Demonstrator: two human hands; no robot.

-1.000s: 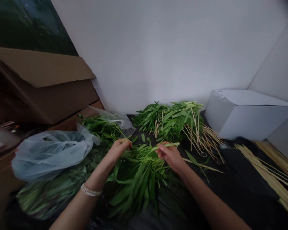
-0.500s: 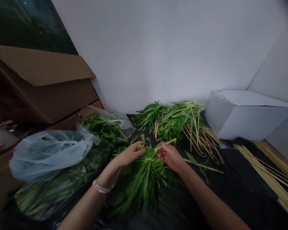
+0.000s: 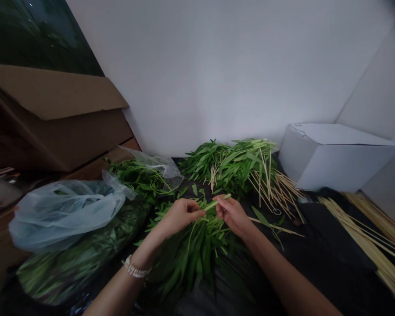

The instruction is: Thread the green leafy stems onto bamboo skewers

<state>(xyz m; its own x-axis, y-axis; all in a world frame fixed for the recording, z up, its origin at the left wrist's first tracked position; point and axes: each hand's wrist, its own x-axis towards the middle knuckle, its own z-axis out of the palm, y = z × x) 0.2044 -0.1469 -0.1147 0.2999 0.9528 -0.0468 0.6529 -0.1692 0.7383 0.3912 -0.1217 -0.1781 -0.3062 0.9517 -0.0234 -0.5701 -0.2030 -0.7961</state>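
A: Biggest first?
B: A pale wall across the back, then a black cover spread beneath the greens.

A: Next in size?
B: A cardboard box at far left, one flap angled outward. Over at right, a white box, near the wall.

A: And to the left, below the cardboard?
B: A long wrapped bundle of leaves, with a cloudy plastic bag lying partly over it.

A: Then the greens in the middle?
B: A loose heap, leaves fanned toward the near side, stems bunched below the hands. Farther back, leafy bunches close to the wall, with thin sticks jutting out rightward. Off to the right, a flat bundle of pale strips.

A: And the hands?
B: Right hand pinching a green stalk between thumb and fingers. Left hand with fingers bent, thumb tip at the stalk's left end; cannot tell whether gripping or merely touching.

A: Where, exactly, with the stalk?
B: Between both hands, just above the heap, tilted, right end higher.

A: Anything smaller?
B: A beaded bracelet around the left wrist. Smallest, a ring among the stick ends.
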